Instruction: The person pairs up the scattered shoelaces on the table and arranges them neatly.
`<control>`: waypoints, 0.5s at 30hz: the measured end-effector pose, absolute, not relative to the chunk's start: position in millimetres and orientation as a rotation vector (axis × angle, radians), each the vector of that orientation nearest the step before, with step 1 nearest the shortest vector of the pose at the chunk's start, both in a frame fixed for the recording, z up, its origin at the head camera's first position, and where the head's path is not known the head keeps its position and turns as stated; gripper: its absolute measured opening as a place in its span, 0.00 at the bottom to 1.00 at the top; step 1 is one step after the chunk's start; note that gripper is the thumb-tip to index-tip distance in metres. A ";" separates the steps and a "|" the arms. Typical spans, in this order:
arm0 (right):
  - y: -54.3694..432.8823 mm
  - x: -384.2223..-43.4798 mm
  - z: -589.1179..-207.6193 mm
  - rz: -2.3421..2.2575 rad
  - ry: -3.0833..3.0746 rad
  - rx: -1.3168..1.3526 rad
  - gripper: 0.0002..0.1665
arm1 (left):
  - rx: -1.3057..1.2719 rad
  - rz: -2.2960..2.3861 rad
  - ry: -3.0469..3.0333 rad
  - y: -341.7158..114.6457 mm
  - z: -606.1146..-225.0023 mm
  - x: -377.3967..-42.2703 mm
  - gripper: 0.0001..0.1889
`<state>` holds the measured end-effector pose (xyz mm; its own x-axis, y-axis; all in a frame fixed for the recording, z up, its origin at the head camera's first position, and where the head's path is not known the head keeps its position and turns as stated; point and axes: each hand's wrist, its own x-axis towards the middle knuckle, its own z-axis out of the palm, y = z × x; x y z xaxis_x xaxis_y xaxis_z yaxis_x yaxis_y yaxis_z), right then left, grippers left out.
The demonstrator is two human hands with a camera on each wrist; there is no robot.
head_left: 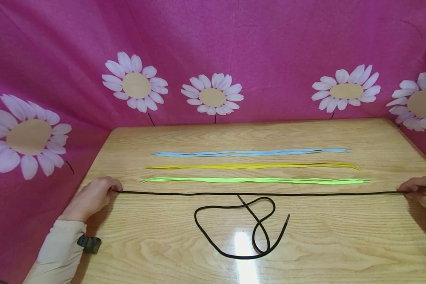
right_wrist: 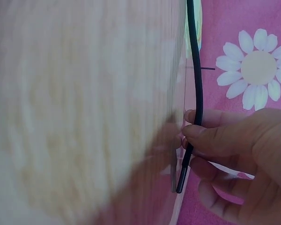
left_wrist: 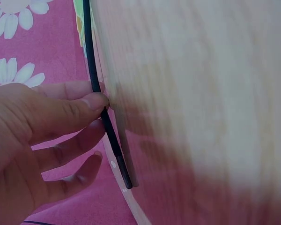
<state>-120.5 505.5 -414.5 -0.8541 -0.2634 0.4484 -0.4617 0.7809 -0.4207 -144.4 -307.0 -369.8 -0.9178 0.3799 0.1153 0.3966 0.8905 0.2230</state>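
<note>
A black shoelace (head_left: 206,193) runs nearly straight across the table from one hand to the other. My left hand (head_left: 96,196) pinches it near one end between thumb and finger; its dark tip (left_wrist: 125,173) sticks out below the fingers in the left wrist view. At the far right my right hand (head_left: 423,192) pinches the other end, and that end's tip (right_wrist: 181,180) shows below the thumb in the right wrist view. A second black shoelace (head_left: 230,256) lies loosely looped nearer the front, one tip close to the stretched lace.
Beyond the stretched lace lie a green shoelace (head_left: 248,180), a yellow shoelace (head_left: 248,166) and a light blue shoelace (head_left: 248,153), roughly parallel. They rest on a wooden table (head_left: 156,244). A pink cloth (head_left: 269,43) with daisies hangs behind and at the sides.
</note>
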 end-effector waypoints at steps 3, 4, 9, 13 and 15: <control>502.9 -119.9 -415.0 0.664 -2.641 0.509 0.26 | -0.617 -0.381 -2.990 -306.9 -369.9 -144.9 0.14; 502.0 -119.5 -415.1 0.630 -2.657 0.492 0.27 | -0.615 -0.383 -2.993 -306.9 -369.9 -145.1 0.14; 501.7 -118.4 -415.5 0.663 -2.674 0.470 0.27 | -0.599 -0.370 -3.012 -307.3 -369.6 -145.9 0.14; 503.0 -118.2 -415.8 0.739 -2.662 0.462 0.30 | -0.597 -0.372 -3.027 -309.3 -370.1 -146.8 0.14; 503.8 -117.8 -416.5 0.712 -2.679 0.431 0.27 | -0.609 -0.384 -3.026 -311.4 -370.7 -147.4 0.14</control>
